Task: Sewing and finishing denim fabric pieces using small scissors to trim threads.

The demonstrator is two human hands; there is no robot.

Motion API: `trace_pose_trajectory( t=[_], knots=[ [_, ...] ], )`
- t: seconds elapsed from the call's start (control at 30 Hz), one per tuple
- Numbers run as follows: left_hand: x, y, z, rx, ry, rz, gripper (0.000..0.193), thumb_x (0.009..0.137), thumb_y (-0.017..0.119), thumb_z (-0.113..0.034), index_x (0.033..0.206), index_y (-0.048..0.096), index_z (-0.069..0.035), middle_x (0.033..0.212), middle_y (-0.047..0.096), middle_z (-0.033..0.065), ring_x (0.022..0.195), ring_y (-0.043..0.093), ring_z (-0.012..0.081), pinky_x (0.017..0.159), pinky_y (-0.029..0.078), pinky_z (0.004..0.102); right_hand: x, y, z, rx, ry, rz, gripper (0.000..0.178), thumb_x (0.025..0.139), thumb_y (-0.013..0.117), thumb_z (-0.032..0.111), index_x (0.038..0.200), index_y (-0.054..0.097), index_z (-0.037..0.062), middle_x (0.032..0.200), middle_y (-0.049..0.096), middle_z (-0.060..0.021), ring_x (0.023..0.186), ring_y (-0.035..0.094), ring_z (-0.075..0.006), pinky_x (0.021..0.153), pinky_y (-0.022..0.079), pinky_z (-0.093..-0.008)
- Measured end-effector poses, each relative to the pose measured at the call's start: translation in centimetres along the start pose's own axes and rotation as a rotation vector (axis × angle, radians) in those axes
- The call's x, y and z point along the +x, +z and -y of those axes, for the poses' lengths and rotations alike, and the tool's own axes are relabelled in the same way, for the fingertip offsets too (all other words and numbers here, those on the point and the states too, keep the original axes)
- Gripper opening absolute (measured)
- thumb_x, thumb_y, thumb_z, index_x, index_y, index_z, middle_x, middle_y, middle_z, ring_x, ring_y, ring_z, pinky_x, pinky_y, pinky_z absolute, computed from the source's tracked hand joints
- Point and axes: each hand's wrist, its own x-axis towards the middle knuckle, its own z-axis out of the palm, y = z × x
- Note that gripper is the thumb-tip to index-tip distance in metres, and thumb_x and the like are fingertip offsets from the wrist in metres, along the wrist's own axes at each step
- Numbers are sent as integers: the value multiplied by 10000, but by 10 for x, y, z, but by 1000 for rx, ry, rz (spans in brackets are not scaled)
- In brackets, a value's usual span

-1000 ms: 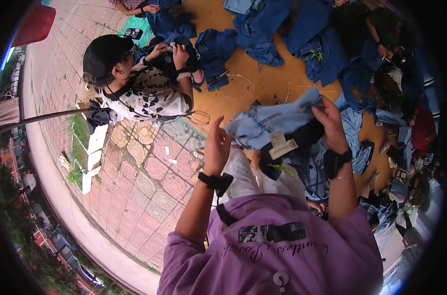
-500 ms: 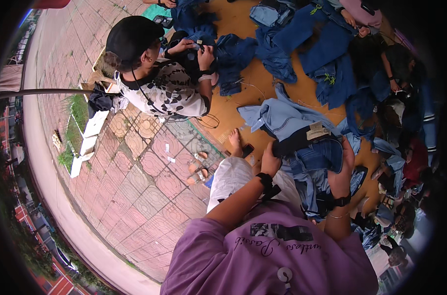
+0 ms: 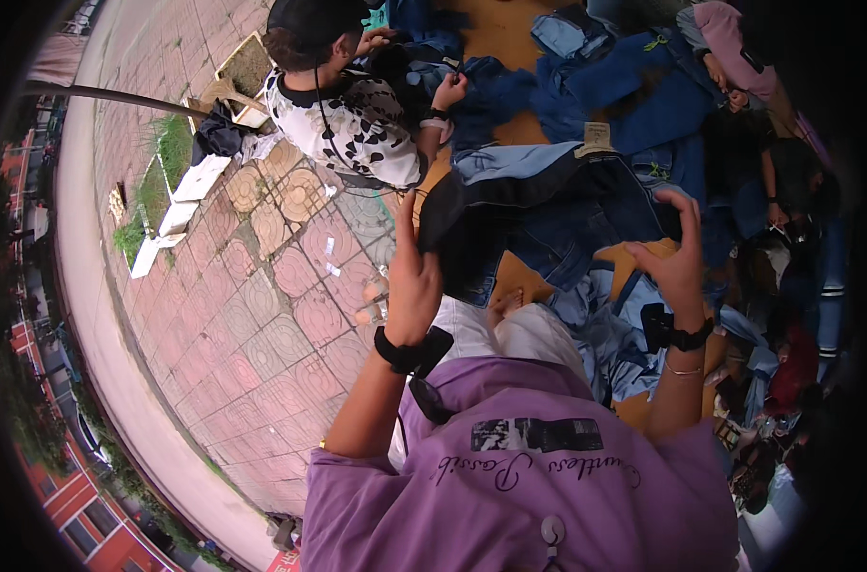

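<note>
A pair of dark blue jeans (image 3: 571, 224) is spread between my hands, with its black inner waistband and a tan label (image 3: 597, 137) showing at the top. My left hand (image 3: 416, 286) grips the dark left end of the waistband, fingers pointing upward. At the jeans' right edge is my right hand (image 3: 679, 262), its thumb and curved fingers wide apart around a gap. Whether its fingertips touch the denim is hard to tell. Below the jeans, light blue denim (image 3: 595, 334) lies near my legs.
A person in a black cap and patterned shirt (image 3: 343, 129) handles denim at the upper left. Piles of jeans (image 3: 633, 86) cover much of the orange floor sheet (image 3: 495, 33). Other people sit at the right, one in a pink sleeve (image 3: 734, 43). Paving tiles (image 3: 271, 315) lie left.
The jeans have gone from bunched up to spread wide, and have risen. My left hand moved left and up; the right hand's thumb and fingers have parted. The view has shifted.
</note>
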Motion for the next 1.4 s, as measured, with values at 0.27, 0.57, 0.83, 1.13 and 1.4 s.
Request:
trace_pose_trajectory(
  t=[0.27,0.57,0.83,1.13,1.4],
  knots=[
    [-48,-97,8,143,63,-345,197,817,561,-20,1011,578,11,860,641,72,809,602,128,728,477,256,33,22,64,260,-135,-91,366,652,747,-30,977,595,43,937,596,-81,839,606,-252,783,472,-314],
    [-86,-183,8,-16,-398,-270,241,822,555,73,1047,556,-13,768,679,45,685,592,65,567,421,234,76,108,136,476,-538,721,206,645,765,165,794,647,86,672,584,-55,556,597,-248,524,437,-336],
    [-186,-268,-28,-18,-332,-481,330,789,519,63,1085,662,33,985,694,60,923,652,127,838,509,255,108,186,240,882,-879,1223,195,741,710,132,923,651,97,713,633,-92,651,635,-299,583,477,-362],
    [-295,-404,-167,526,379,-1682,319,817,403,22,982,675,34,739,656,55,582,567,114,553,451,250,216,208,545,1122,-1232,526,210,888,638,129,1061,662,13,915,681,-168,840,687,-247,745,516,-347],
    [-287,-365,25,357,-1033,-784,309,779,539,-127,1000,725,-19,800,705,191,771,699,336,663,532,425,119,342,557,859,-1353,754,365,803,545,27,1159,625,14,1022,687,-215,909,680,-340,825,523,-400]
  ],
)
